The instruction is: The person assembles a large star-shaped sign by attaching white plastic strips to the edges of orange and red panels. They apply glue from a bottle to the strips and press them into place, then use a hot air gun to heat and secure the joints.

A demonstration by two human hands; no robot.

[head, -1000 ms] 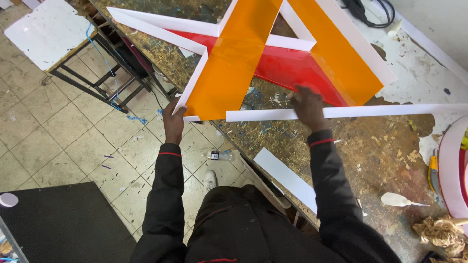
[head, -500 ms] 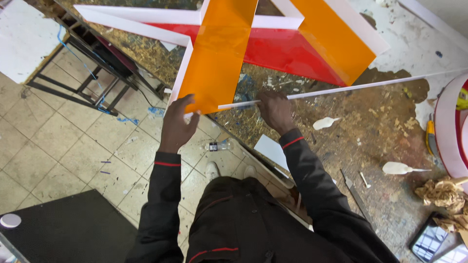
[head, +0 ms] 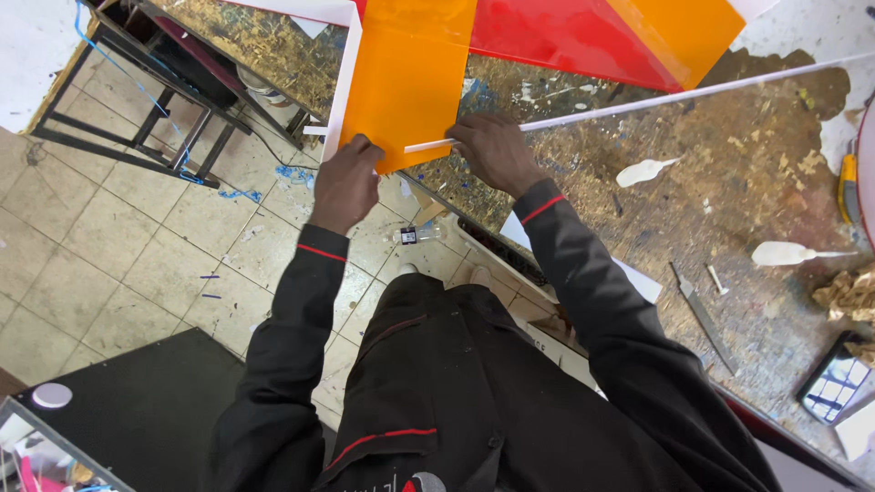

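Observation:
A large sign piece with orange (head: 410, 82) and red (head: 556, 36) acrylic faces and white side walls lies on a worn, paint-stained workbench (head: 729, 210). My left hand (head: 346, 182) grips the near edge of the orange panel, which overhangs the bench. My right hand (head: 492, 150) holds the near end of a long thin white strip (head: 656, 98) that runs along the bench toward the far right, pressing it against the orange panel's lower edge.
A metal-framed stand (head: 155, 109) stands on the tiled floor at the left. On the bench lie a metal file (head: 702, 314), white scraps (head: 643, 170), a phone (head: 834, 383) and a yellow tool (head: 848, 187). A black surface (head: 137, 410) lies at the lower left.
The view has shifted, so the sign sits higher and closer. Both hands have come nearer each other at the orange panel's near edge; the right slid left along the white strip.

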